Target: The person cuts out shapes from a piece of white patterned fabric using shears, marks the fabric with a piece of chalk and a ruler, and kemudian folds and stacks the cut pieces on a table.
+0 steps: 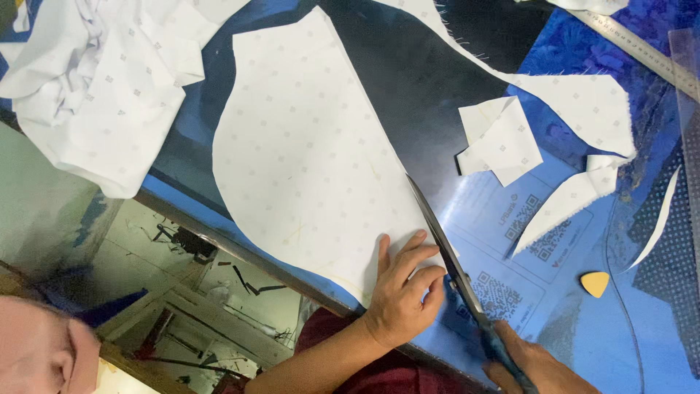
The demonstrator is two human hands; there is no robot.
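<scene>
Left hand [402, 288] flat, fingers spread, on the white fabric piece [306, 153] — right hand [536, 365] grips scissors [448, 255] along its edge.

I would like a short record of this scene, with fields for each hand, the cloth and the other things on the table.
left hand: pressed flat on the near corner of the white cloth piece
right hand: holds the scissors, blades along the cloth's right edge
cloth piece: white with small dots, one curved edge, lying flat
table: dark and blue, glossy
scraps: white offcuts to the right
chalk: yellow, triangular
ruler: metal, far right
</scene>
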